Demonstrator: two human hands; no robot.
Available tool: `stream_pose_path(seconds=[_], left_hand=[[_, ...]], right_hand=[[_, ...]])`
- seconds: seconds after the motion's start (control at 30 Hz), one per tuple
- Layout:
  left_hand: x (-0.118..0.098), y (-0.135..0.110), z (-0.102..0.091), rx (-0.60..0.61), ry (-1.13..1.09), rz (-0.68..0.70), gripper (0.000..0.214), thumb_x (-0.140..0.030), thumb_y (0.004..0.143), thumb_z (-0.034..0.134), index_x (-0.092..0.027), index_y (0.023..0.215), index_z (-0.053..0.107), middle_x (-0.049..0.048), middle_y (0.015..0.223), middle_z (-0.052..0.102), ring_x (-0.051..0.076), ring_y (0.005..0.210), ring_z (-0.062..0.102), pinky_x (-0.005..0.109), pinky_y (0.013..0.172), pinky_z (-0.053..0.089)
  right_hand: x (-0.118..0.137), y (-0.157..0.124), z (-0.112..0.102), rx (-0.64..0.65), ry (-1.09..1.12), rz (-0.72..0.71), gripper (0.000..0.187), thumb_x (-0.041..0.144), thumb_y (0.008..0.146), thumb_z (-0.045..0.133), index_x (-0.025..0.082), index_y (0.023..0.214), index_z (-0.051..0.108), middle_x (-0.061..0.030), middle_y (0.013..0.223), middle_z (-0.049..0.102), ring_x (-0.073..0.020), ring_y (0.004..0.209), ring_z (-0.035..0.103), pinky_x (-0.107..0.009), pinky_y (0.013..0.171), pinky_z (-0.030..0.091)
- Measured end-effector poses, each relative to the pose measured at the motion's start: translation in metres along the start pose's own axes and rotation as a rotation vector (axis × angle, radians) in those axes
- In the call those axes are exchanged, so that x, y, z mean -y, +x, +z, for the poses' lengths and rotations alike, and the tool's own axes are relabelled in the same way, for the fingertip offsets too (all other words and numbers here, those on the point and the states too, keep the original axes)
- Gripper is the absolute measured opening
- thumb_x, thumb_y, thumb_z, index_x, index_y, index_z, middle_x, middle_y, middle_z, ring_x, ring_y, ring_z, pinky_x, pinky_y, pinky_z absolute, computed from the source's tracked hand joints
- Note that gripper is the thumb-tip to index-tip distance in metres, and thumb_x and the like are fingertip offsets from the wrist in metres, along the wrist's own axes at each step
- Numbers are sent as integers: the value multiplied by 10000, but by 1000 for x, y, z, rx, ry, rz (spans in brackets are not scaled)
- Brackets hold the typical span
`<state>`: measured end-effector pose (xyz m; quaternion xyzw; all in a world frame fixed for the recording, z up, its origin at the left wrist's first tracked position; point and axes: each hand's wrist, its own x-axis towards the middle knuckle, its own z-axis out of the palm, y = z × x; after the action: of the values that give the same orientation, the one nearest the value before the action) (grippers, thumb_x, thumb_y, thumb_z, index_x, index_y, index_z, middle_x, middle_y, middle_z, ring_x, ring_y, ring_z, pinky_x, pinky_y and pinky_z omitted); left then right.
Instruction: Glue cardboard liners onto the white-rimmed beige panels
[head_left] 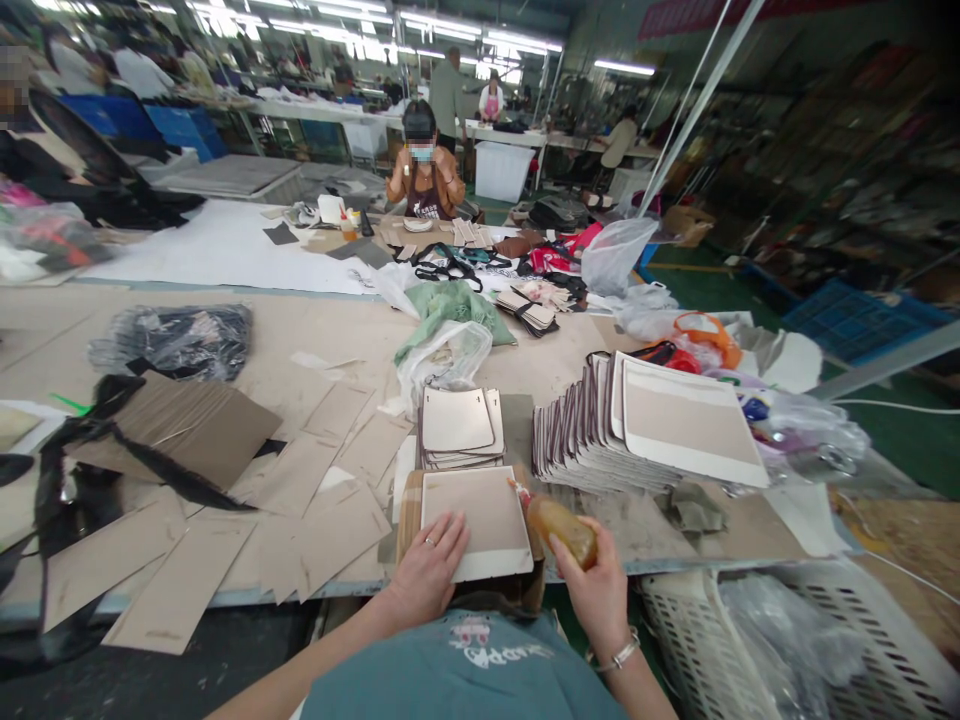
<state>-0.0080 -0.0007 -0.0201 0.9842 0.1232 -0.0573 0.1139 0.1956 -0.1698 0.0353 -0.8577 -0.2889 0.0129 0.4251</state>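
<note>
My left hand point(433, 558) lies flat, fingers stretched out, on a beige panel with white edges point(487, 510). This panel rests on a brown block point(410, 508) at the table's front edge. In my right hand point(596, 580) is a squeeze bottle of amber liquid point(562, 528), tilted so that its red-and-white nozzle points at the panel's upper right corner. Whether the tip touches the panel I cannot tell. Just behind lies a small pile of pale panels with dark edges point(459, 420). To the right leans a large fanned stack of similar panels point(675, 420).
Loose cardboard pieces point(330, 540) and a strapped cardboard stack point(187, 425) cover the left side. Plastic bags point(450, 355) lie mid-table. A white basket point(690, 620) stands below the right edge. Across the table sits a person in an apron point(426, 190). A metal pole point(697, 110) rises at right.
</note>
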Motion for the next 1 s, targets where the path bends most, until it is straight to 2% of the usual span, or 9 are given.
stream_pose_path(seconds=[0.17, 0.47, 0.6, 0.73, 0.9, 1.0], left_hand=[[0, 1, -3, 10, -9, 0, 760, -224, 705, 498, -126, 1416, 245, 122, 1515, 200, 306, 1379, 156, 452, 1093, 222], [-2, 4, -11, 66, -9, -13, 788, -204, 677, 502, -123, 1417, 242, 135, 1509, 211, 313, 1380, 165, 452, 1083, 244], [-2, 4, -12, 67, -15, -15, 800, -185, 659, 483, -110, 1417, 239, 148, 1501, 230, 308, 1389, 135, 449, 1081, 242], [-3, 4, -13, 83, -16, -16, 799, -186, 662, 475, -120, 1420, 231, 137, 1514, 196, 299, 1386, 150, 456, 1084, 236], [-5, 3, -16, 104, -19, -37, 824, -156, 626, 495, -113, 1412, 252, 119, 1521, 177, 298, 1390, 124, 459, 1105, 203], [-4, 2, -13, 83, -27, -26, 841, -145, 616, 504, -113, 1415, 245, 121, 1523, 168, 303, 1390, 119, 458, 1104, 204]], right_hand=[[5, -1, 9, 35, 34, -2, 436, 490, 756, 615, 186, 1052, 515, -88, 989, 582, -255, 868, 570, -407, 777, 479], [31, -11, 56, 213, 167, -118, 367, 343, 754, 622, 201, 1075, 516, -67, 1015, 587, -226, 915, 579, -366, 817, 496], [40, -11, 65, 223, 173, -170, 345, 313, 741, 632, 212, 1054, 527, -56, 1003, 586, -220, 933, 573, -363, 846, 489], [31, -7, 53, 189, 162, -141, 363, 353, 767, 612, 199, 1080, 509, -79, 1028, 574, -234, 944, 564, -388, 842, 485], [5, -4, 22, 87, 106, -28, 413, 441, 763, 615, 194, 1077, 510, -88, 1038, 576, -256, 934, 564, -428, 848, 472], [-10, -4, 5, 23, 120, 84, 482, 484, 718, 658, 184, 1069, 521, -86, 986, 589, -249, 819, 587, -412, 759, 504]])
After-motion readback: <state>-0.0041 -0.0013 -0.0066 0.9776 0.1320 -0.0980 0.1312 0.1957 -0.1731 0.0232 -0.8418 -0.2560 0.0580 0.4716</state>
